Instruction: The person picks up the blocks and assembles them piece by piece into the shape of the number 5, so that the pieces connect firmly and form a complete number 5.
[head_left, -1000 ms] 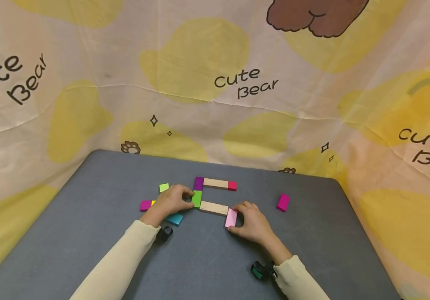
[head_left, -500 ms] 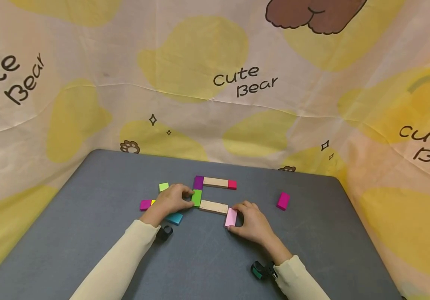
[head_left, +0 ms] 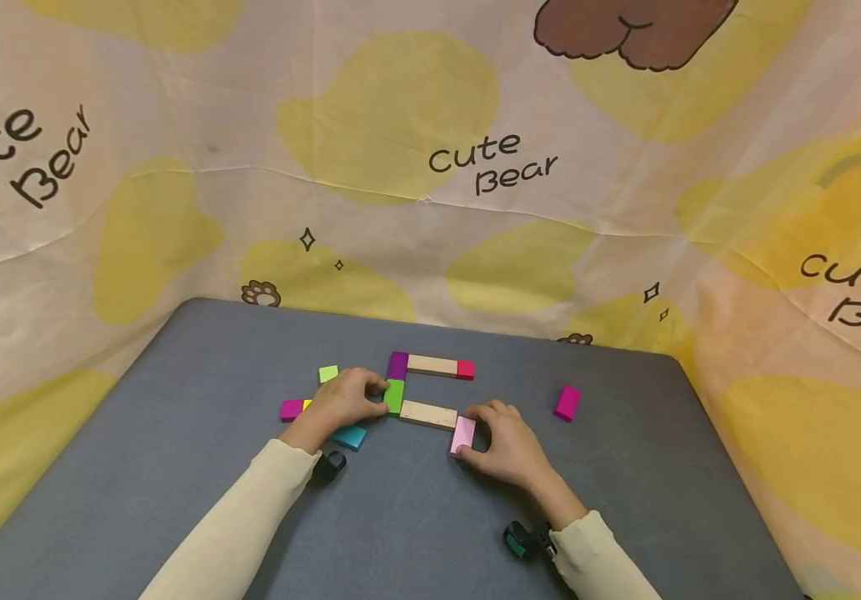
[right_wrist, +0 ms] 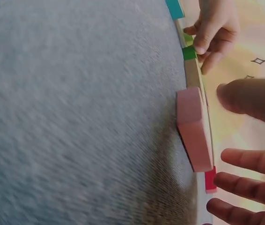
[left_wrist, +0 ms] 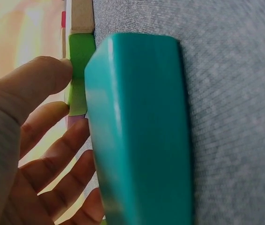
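My left hand pinches a green block between thumb and forefinger. That block joins a purple block at its far end and a beige plank on its right. A pink block sits at the plank's right end, turned crosswise. Around it my right hand hovers with thumb and fingers spread; the right wrist view has the thumb apart from the block. Close to the camera in the left wrist view is a teal block.
Another beige plank runs from the purple block to a red block. A magenta block lies alone at the right. Beside my left hand are a lime block and a second magenta block, on the grey table.
My right thumb has come up slightly at the near end of the pink block. The left hand and the blocks stay where they were.
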Demonstrator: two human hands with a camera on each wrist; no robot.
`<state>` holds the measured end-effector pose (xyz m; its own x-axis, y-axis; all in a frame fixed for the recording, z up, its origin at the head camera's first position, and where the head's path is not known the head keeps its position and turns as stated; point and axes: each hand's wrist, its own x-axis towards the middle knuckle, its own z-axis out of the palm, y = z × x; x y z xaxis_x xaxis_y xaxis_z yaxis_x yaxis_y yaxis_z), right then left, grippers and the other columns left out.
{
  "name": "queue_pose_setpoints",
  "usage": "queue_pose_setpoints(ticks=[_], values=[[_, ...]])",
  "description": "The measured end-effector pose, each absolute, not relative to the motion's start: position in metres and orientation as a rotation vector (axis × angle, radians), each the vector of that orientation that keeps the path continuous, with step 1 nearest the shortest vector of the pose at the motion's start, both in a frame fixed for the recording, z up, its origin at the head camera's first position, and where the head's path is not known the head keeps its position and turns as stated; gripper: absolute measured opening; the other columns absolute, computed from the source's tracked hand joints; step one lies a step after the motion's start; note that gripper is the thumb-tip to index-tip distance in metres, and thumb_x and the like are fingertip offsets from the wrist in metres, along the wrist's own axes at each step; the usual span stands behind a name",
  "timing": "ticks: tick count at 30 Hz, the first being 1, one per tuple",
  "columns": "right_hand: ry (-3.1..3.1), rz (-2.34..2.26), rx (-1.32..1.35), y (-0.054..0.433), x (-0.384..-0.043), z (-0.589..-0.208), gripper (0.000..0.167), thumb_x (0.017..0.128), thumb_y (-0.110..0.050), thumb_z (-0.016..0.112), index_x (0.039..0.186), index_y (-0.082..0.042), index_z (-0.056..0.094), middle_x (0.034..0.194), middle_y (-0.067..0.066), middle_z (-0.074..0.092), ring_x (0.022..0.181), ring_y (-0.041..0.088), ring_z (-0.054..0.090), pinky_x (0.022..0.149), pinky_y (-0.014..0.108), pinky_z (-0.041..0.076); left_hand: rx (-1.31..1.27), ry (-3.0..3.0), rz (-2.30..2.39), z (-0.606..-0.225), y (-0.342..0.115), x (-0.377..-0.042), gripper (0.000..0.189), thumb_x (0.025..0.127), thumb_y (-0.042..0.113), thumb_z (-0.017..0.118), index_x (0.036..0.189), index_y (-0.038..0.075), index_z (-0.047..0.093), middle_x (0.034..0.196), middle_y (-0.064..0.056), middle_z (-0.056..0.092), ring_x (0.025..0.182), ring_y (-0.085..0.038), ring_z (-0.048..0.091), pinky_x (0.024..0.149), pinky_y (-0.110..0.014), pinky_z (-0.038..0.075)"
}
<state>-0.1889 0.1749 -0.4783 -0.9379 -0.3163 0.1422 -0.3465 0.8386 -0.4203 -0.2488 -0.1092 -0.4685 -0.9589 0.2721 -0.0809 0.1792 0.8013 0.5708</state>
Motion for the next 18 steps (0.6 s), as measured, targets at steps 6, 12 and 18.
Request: queue_pose_setpoints(ticks=[6, 12, 18], values=[[-2.907, 0.718, 0.552, 0.181, -0.191, -0.474, 0.051, 0.075, -0.040, 0.075, 0.118, -0.016, 0.065, 0.113, 0.002, 0.064, 0.108, 0.025, 0.056, 0.086, 0.045, 0.050, 0.347, 2.819, 0.880, -0.469, -0.109, -0.249, 0.040, 0.078, 0.028, 0.078, 0.115, 0.014, 0.071, 0.108, -0.001, 0.071, 0.103, -0.018, 0.064, 0.088, -0.041, 0.051], [-2.878, 0.681, 0.539, 0.194, -0.196, -0.468, 0.052, 0.077, -0.040, 0.073, 0.122, -0.016, 0.064, 0.118, 0.005, 0.062, 0.111, 0.028, 0.057, 0.086, 0.047, 0.051, 0.338, 2.823, 0.875, -0.469, -0.108, -0.249, 0.040, 0.078, 0.029, 0.077, 0.115, 0.015, 0.071, 0.108, 0.000, 0.071, 0.102, -0.017, 0.064, 0.088, -0.041, 0.051], [-2.905, 0.622, 0.466, 0.214, -0.202, -0.463, 0.054, 0.078, -0.041, 0.072, 0.125, -0.015, 0.062, 0.122, 0.008, 0.061, 0.112, 0.029, 0.055, 0.085, 0.049, 0.052, 0.337, 2.831, 0.872, -0.468, -0.107, -0.249, 0.040, 0.078, 0.029, 0.078, 0.115, 0.015, 0.072, 0.107, 0.000, 0.071, 0.101, -0.016, 0.064, 0.088, -0.041, 0.051]])
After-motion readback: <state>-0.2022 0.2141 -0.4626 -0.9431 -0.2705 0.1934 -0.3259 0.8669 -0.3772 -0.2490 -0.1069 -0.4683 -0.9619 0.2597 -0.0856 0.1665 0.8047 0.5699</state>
